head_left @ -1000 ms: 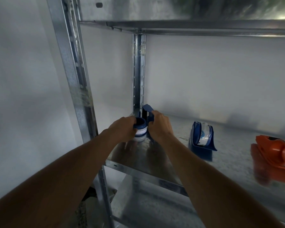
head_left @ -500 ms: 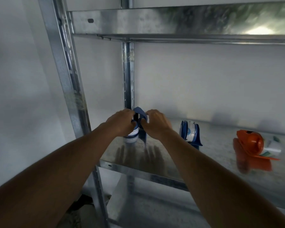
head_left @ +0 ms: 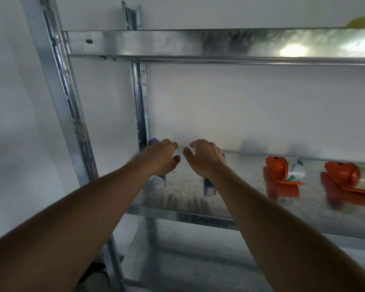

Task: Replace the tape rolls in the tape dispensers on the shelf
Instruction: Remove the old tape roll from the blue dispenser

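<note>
Two dark blue plastic tape dispensers stand at the left end of the galvanised metal shelf, each mostly hidden: one behind the left hand, the other behind the right hand. Both hands seem loosely curled and empty, fingers apart, though the blur leaves doubt. Two orange dispensers holding white rolls lie further right.

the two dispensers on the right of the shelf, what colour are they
Orange, seen in the head view.
</note>
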